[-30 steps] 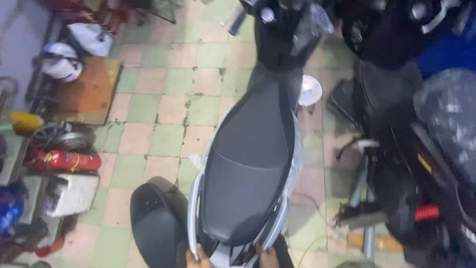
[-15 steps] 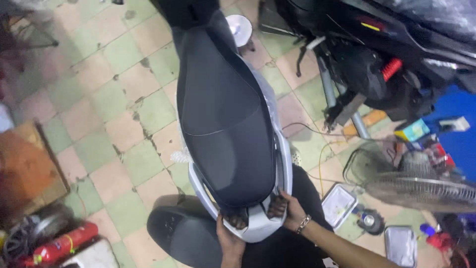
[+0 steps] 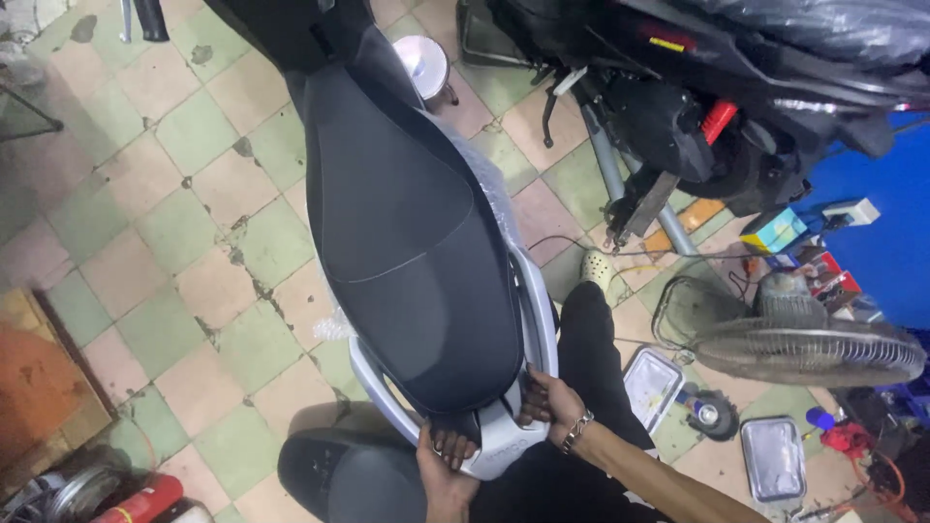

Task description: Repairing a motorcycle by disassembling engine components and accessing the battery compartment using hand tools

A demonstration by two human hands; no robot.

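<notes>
The front of a scooter [image 3: 407, 223] is cut off by the top edge of the head view, and only its black seat [image 3: 397, 232] and silver rear grab rail [image 3: 528, 310] are fully shown. The left hand [image 3: 448, 463] is seen wrapped around the tail end of the rail, its fingertips curled under the seat and partly hidden there. The right hand [image 3: 547, 402], with a metal bracelet [image 3: 577, 432] at the wrist, is closed on the rail's right side; its palm cannot be made out. A second dark seat [image 3: 339, 475] lies on the tiled floor [image 3: 174, 194] just below the hands, partly cropped. A black-clad leg [image 3: 591, 358] is pressed close beside the scooter. To the right, a floor fan [image 3: 804, 349], two metal trays [image 3: 651, 385] and another motorcycle [image 3: 697, 107] are crowded together.
</notes>
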